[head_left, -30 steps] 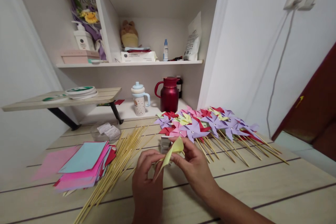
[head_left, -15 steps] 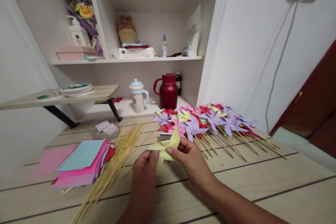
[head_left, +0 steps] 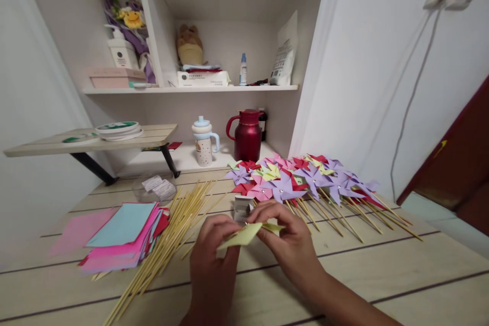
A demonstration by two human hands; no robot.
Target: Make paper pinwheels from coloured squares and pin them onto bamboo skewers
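The left hand (head_left: 214, 253) and the right hand (head_left: 293, 244) are both bare, and the fingers (head_left: 280, 210) are rather slim in shape. The right forearm (head_left: 346, 290) is left uncovered as far as the lower border of the view, where a smooth, gradually widening outline is shown. The left wrist (head_left: 210, 296) is equally uncovered, but only a short part of that arm can be seen.

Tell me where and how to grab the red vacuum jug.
Take the red vacuum jug by its handle, probably coming from the front left. It stands upright with the handle looping out leftward, toward the spotted cup, while paper pinwheels crowd the front right.
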